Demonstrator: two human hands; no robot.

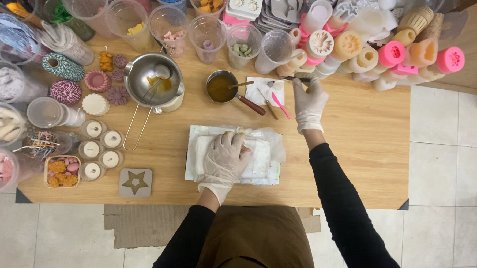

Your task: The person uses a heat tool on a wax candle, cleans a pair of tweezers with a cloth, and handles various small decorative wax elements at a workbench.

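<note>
Your left hand (pixel 225 159) lies flat, fingers spread, on the white block (pixel 251 158) atop its plastic sheet (pixel 274 143) near the desk's (pixel 366 155) front edge, likely pinning it so it cannot slide. Your right hand (pixel 309 102) reaches to the back edge, fingers pinched on a thin dark tool (pixel 290 78) beside the white napkin (pixel 262 89) with its pink stick (pixel 280 105). Small pan (pixel 222 87) of amber liquid and steel bowl (pixel 150 79) sit just beyond, within reach.

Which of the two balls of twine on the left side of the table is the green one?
The green-and-white twine ball, the one farther back beside the clear cups. The other twine ball, just in front of it, is red and white.
</note>
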